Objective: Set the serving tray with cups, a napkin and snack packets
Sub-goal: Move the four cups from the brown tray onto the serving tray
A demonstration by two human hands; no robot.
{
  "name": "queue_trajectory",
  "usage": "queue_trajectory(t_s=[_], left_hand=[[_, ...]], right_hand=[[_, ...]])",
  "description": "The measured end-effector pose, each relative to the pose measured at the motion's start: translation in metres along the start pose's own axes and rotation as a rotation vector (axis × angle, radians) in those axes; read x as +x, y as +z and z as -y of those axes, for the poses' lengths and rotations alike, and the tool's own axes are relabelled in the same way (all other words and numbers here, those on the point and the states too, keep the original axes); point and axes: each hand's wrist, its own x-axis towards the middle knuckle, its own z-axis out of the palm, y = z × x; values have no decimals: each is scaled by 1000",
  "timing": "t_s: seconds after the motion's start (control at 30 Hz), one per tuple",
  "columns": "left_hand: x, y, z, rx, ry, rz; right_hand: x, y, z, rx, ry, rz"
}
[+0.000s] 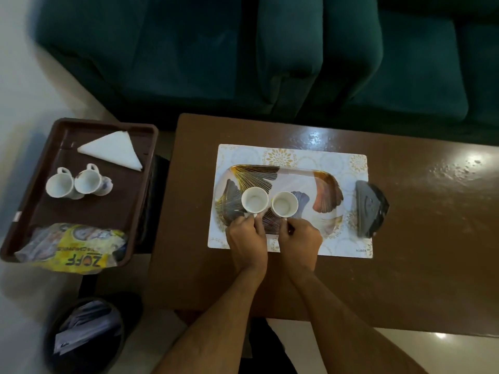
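Holding two white cups side by side on the patterned serving tray [321, 184], the person has each hand curled at a cup's near edge: the left hand [247, 238] pinches the handle side of the left cup [255, 200], and the right hand [301, 238] does the same with the right cup [284, 204]. Both cups stand upright with their mouths up, near the tray's left half, just apart from each other. The tray lies on a pale placemat [348, 244] on the brown desk [405, 279], with a dark folded object [371, 209] just beside the tray's right end.

To the left, a brown plastic tray [24, 211] holds two more white cups [74, 182] touching one another, a white napkin [113, 151] folded into a triangle at its far end, and yellow snack packets [75, 247] heaped at its near end, spilling over the rim. A dark bin [81, 336] on the floor holds papers.
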Motion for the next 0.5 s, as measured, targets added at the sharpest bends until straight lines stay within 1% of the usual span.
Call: queue_trajectory(t_s=[0.23,0.5], left_hand=[[-13,24,-3,-19,13,19],[-17,34,0,-1,7,22]], right_hand=[[8,-3,-23,-45,15,-14],[10,-3,-35,-8,24,-15]])
